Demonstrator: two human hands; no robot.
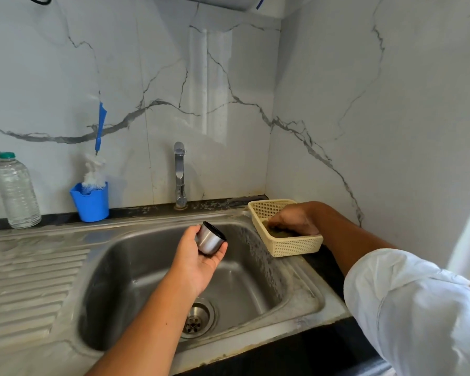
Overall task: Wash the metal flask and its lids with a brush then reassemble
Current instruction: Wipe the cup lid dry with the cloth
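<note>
Head view has your left hand [198,256] gripping the steel lid [210,238] over the sink [136,267]; keep it steady while your right hand [296,219], grip unclear, sits in the basket [291,246] at three o'clock.

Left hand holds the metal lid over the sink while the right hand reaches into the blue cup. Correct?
No. In the head view the right hand is in the cream basket, not the blue cup; the left hand does hold the lid.
</note>
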